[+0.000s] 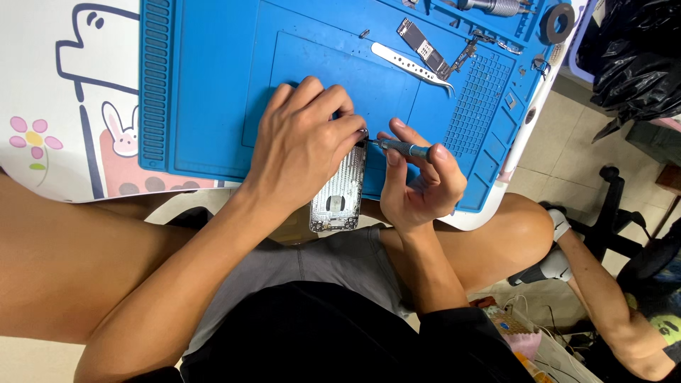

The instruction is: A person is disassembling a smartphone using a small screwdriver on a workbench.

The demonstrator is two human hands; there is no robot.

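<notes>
Two bare hands are working at the near edge of a blue silicone repair mat (206,92) lying on a white surface (42,85) printed with cartoon animals: the left hand (301,145) is wrapping its fingers around an opened silver phone housing (339,191) that is jutting past the mat's edge over the person's lap. The right hand (422,188) is pinching a slim grey-blue precision screwdriver (401,147) between its fingers, the tip touching the housing's top corner. Farther back on the mat, white tweezers (411,65) and a narrow dark circuit board (423,48) are lying just beside each other.
</notes>
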